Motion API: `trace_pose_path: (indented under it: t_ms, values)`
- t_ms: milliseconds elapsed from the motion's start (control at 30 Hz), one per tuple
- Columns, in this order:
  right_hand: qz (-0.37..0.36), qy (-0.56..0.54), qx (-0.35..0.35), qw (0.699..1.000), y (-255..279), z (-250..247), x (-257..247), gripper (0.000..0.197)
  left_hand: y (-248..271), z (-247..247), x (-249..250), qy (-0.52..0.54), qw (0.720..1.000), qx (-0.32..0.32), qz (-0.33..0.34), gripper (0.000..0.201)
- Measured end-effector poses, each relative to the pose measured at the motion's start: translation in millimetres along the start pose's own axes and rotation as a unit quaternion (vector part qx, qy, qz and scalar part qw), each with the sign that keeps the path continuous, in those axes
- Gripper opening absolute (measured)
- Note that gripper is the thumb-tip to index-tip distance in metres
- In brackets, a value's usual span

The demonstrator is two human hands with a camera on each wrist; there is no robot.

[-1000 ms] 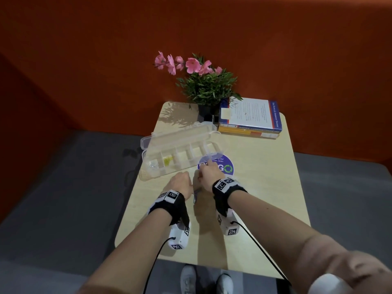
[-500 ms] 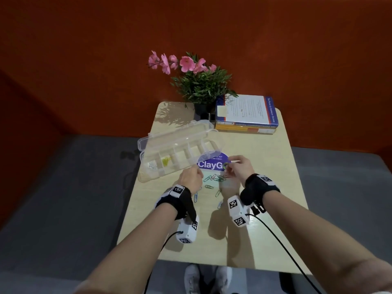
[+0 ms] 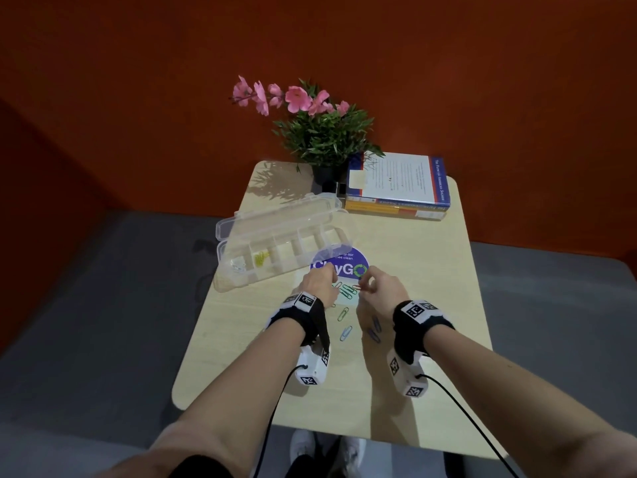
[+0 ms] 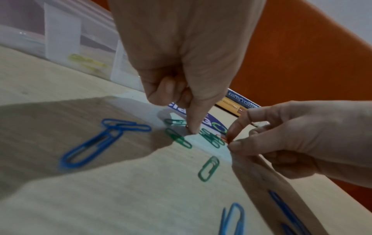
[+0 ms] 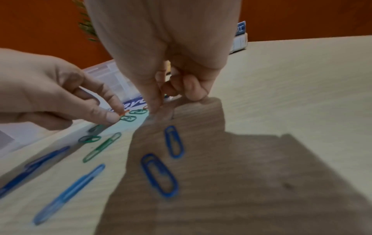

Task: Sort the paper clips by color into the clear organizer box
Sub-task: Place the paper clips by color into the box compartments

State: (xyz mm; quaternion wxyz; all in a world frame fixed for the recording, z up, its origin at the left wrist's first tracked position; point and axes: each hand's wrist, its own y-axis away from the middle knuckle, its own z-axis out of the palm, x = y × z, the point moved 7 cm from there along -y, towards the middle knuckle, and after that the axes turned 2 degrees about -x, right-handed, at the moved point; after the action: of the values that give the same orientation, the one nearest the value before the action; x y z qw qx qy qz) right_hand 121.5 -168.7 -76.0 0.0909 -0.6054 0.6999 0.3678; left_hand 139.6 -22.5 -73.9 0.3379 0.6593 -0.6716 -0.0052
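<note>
head view: both hands low over the scattered paper clips, organizer box just beyond, lid open. left wrist: left hand pinching a red clip; it could slip out. right wrist: right hand, fingers curled, thumb down; hold unclear.

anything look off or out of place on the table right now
Nothing damaged. The clear plastic organizer box overhangs the wooden table's left edge, and blue and green paper clips lie loose by both hands, still unsorted, some on the round purple sticker.
</note>
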Motion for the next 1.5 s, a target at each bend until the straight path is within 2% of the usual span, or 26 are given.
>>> trace_pose_path:
  t_ms: [67,267,600,667,733,767,833,867,967,1067,1167,1267,1400,1433,1500]
  values:
    - [-0.012,0.04,0.001,0.999,-0.5,-2.1,-6.8,0.008,-2.7,-1.0,1.8,-0.01,1.0,0.0,-0.002,0.024]
    - [-0.044,0.213,-0.03,0.976,-3.5,0.7,-21.5,0.031,-5.9,-3.3,10.9,-0.063,0.998,-0.003,0.012,0.024]
    - [0.008,0.198,-0.117,0.973,-6.3,1.4,-22.2,0.031,-7.8,-6.6,19.9,-0.117,0.992,-0.001,0.051,0.022]
    - [0.04,0.139,-0.116,0.983,-2.9,1.9,-19.3,0.033,-6.7,-6.8,22.5,-0.133,0.989,-0.001,0.063,0.022]
    - [0.076,-0.007,-0.111,0.991,2.0,2.2,-16.7,0.028,-6.8,-6.5,23.4,-0.142,0.987,-0.003,0.072,0.025]
    - [0.091,-0.102,-0.101,0.985,5.0,2.1,-16.0,0.023,-6.7,-6.3,23.2,-0.142,0.987,-0.008,0.075,0.026]
    - [0.12,-0.27,-0.073,0.953,10.4,0.6,-12.4,0.017,-5.2,-6.2,22.8,-0.148,0.985,-0.022,0.081,0.028]
    - [0.135,-0.336,-0.06,0.93,13.2,0.5,-9.7,0.022,-4.1,-5.3,22.8,-0.158,0.983,-0.03,0.085,0.03]
    - [0.165,-0.443,-0.059,0.879,18.8,3.9,-3.8,0.034,3.6,-5.9,24.4,-0.157,0.983,-0.039,0.088,0.037]
    - [0.179,-0.499,-0.1,0.842,19.1,11.4,-3.0,0.033,12.7,-17.6,25.3,-0.071,0.993,-0.021,0.086,0.03]
    - [0.182,-0.557,-0.136,0.798,20.6,15.1,-12.0,0.031,23.0,-38.3,17.3,0.081,0.994,0.015,0.064,0.025]
    - [0.192,-0.606,-0.149,0.757,19.7,15.6,-20.5,0.029,20.1,-56.3,-4.7,0.288,0.957,0.043,0.001,0.032]
    - [0.198,-0.583,-0.146,0.774,16.7,13.9,-27.8,0.027,-3.1,-77.5,-36.0,0.469,0.878,0.046,-0.082,0.035]
    - [0.203,-0.574,-0.142,0.781,16.6,13.9,-28.0,0.028,-6.8,-84.6,-40.9,0.492,0.864,0.054,-0.094,0.035]
    - [0.201,-0.547,-0.133,0.801,16.3,13.4,-29.8,0.03,-13.3,-96.0,-47.7,0.503,0.854,0.066,-0.111,0.035]
